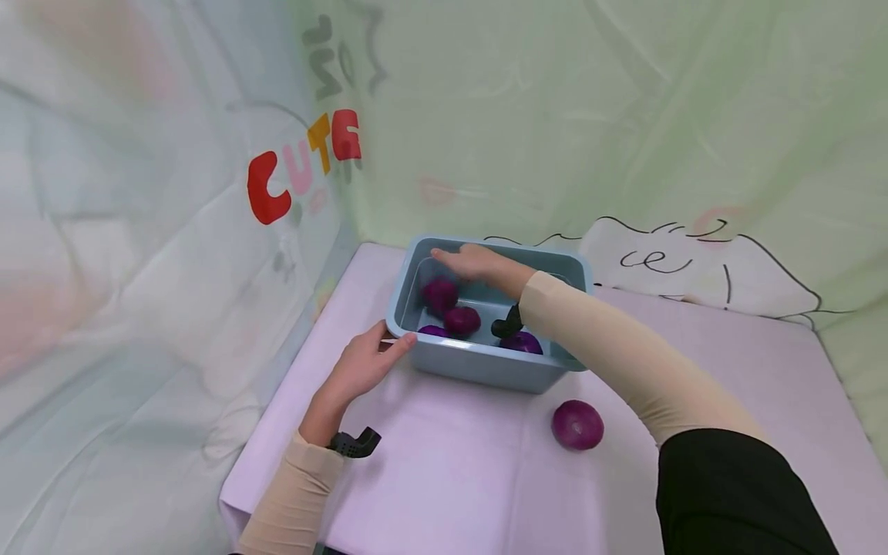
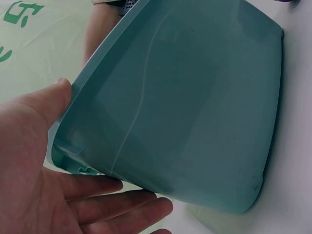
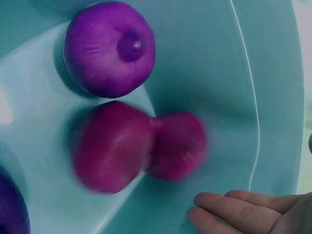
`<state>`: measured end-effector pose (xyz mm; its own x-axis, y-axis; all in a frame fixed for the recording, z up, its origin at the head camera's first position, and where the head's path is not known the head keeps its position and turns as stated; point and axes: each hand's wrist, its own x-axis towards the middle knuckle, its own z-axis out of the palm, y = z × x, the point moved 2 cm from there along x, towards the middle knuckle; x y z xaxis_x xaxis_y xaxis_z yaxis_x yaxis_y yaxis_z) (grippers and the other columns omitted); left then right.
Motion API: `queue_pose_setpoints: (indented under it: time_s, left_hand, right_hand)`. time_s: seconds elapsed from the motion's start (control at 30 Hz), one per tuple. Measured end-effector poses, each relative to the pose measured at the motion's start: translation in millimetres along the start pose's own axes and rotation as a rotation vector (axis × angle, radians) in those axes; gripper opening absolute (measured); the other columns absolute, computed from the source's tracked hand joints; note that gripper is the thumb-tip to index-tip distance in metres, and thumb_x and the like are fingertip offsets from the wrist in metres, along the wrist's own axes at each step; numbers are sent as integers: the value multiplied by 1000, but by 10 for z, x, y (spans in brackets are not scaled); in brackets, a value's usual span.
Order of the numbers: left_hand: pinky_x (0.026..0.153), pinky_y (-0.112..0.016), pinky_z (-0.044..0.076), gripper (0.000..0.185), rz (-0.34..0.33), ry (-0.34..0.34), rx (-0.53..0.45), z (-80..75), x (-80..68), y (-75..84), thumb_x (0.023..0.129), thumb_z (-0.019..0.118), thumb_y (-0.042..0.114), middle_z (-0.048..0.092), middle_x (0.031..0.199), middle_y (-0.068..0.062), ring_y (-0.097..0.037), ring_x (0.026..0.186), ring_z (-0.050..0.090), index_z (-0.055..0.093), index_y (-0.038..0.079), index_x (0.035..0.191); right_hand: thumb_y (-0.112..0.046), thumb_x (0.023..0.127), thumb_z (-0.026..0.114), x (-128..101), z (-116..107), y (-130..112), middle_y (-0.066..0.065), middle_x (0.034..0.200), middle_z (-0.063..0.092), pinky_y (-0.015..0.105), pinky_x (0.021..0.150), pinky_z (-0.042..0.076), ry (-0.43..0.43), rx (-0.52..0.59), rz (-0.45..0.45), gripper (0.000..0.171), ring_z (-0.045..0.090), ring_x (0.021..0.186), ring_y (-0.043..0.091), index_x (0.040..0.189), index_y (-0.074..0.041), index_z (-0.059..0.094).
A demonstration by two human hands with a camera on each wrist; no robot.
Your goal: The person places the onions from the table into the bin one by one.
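Note:
A blue-grey plastic bin [image 1: 479,370] stands on the table, with several red onions [image 1: 462,321] inside it. My left hand [image 1: 364,366] holds the bin's near left corner. In the left wrist view its thumb [image 2: 53,100] lies against the rim and its fingers [image 2: 122,204] pass along the outer wall. Over the far left part of the bin, my right hand [image 1: 475,264] reaches in with straight fingers and nothing in its grasp. Below it, two onions [image 3: 114,146] look blurred and touch each other in the right wrist view. Outside, one red onion [image 1: 578,425] lies by the front right corner.
A pale lilac cloth covers the table [image 1: 444,478]. Hanging printed sheets close off the left [image 1: 173,324] and the back [image 1: 520,116], near the bin's far side. A black wrist strap [image 1: 355,443] sits on the left forearm.

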<state>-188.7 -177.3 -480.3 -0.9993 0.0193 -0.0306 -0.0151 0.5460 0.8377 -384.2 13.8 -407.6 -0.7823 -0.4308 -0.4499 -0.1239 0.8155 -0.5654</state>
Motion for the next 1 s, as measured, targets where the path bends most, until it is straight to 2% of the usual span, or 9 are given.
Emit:
queue_pose_setpoints:
  time_s: [0.13, 0.23, 0.4, 0.57, 0.67, 0.8, 1.0]
  left_hand:
    - [94, -49, 54, 84, -2, 0, 5, -1, 9, -12, 92, 57, 77, 67, 124, 3, -21, 118, 65, 56, 11, 145]
    - [94, -49, 54, 85, -2, -5, 6, -6, 15, -22, 92, 57, 77, 67, 125, 2, -22, 118, 65, 55, 11, 147]
    - [95, -48, 54, 86, 0, -6, 1, -13, 29, -28, 92, 58, 76, 67, 125, 2, -22, 118, 65, 55, 11, 148]
    - [95, -49, 54, 87, -8, -8, -1, -9, 36, -32, 92, 58, 77, 67, 126, 2, -22, 119, 65, 54, 11, 149]
    - [95, -49, 54, 89, -13, -12, -4, 10, 40, -30, 92, 58, 77, 66, 128, 1, -22, 119, 65, 52, 11, 151]
    - [95, -49, 54, 91, -15, -14, -5, 27, 43, -12, 91, 58, 78, 66, 129, 1, -22, 120, 64, 51, 12, 152]
    - [95, -49, 54, 86, -8, -7, -4, 6, 58, 14, 91, 57, 79, 66, 128, 2, -22, 119, 65, 53, 15, 149]
  right_hand:
    - [-69, 104, 39, -53, -37, 6, 20, 133, 55, 58, 106, 45, -7, 13, -12, 91, 55, 124, 35, 160, 3, 30]
    - [-67, 104, 41, -96, -51, -7, 20, 133, 56, 60, 107, 43, -12, 35, -15, 89, 54, 126, 35, 159, 3, 31]
    - [-65, 105, 43, -149, -94, -18, 22, 143, 53, 60, 108, 42, -24, 51, -18, 88, 53, 131, 36, 159, 3, 31]
    - [-60, 105, 50, -246, -262, 28, 22, 139, 59, 55, 103, 47, -21, 63, -89, 78, 55, 129, 37, 150, 2, 48]
    - [-53, 107, 52, -423, -429, 82, 23, 136, 61, 55, 103, 46, -3, 123, -161, 68, 56, 129, 38, 148, 2, 52]
    - [-47, 109, 52, -785, -669, 214, 23, 141, 58, 56, 108, 42, 49, 181, -224, 64, 55, 132, 36, 151, 0, 48]
    - [-56, 105, 53, -1367, -923, 520, 19, 145, 55, 59, 109, 41, 248, 120, -237, 71, 51, 133, 37, 153, -4, 47]
